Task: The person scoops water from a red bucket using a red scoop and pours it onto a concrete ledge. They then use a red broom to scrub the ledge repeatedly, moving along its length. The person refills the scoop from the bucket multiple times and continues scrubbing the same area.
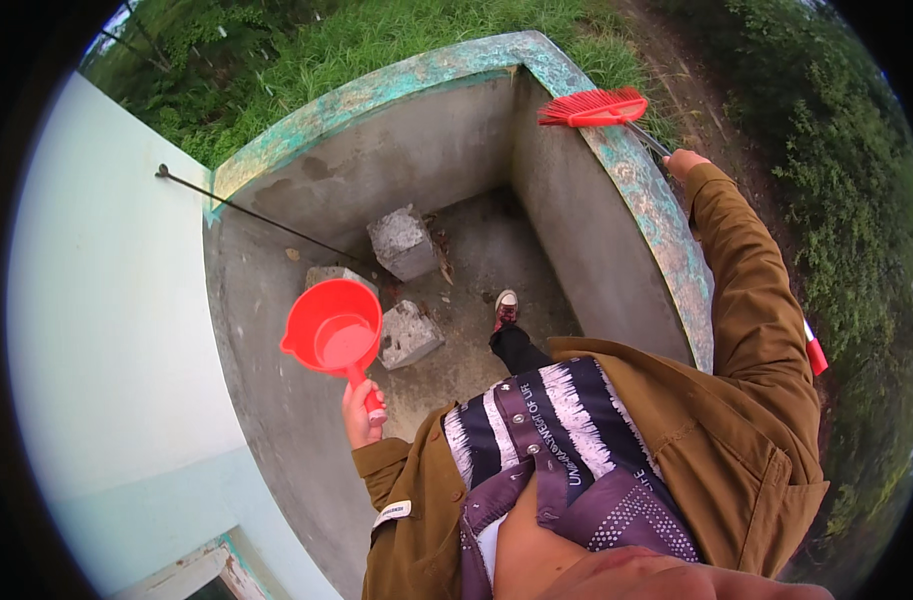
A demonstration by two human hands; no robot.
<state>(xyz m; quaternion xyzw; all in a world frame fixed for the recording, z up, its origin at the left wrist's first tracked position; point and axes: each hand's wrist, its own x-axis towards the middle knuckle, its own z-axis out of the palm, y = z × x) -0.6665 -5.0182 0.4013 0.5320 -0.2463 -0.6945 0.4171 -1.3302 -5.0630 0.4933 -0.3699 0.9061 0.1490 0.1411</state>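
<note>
My left hand [361, 414] grips the handle of a red plastic dipper [334, 330], which has a pouring lip on its left side. The dipper's mouth faces up toward me; whether it holds water I cannot tell. With my right arm stretched out, my right hand [683, 163] is closed around the grey shaft of a red broom [599, 109]. The broom's head lies across the top of the low wall [640, 180], its bristles pointing left over the inner side. Part of the shaft is hidden by my hand and sleeve.
Concrete blocks [404, 241] stand on the concrete floor [471, 300] with dry leaves beside them. A thin dark rod [257, 215] slants from the white wall [118, 285] toward the floor. Grass [366, 37] and bushes grow outside. A red and white rod end [815, 352] shows past my right sleeve.
</note>
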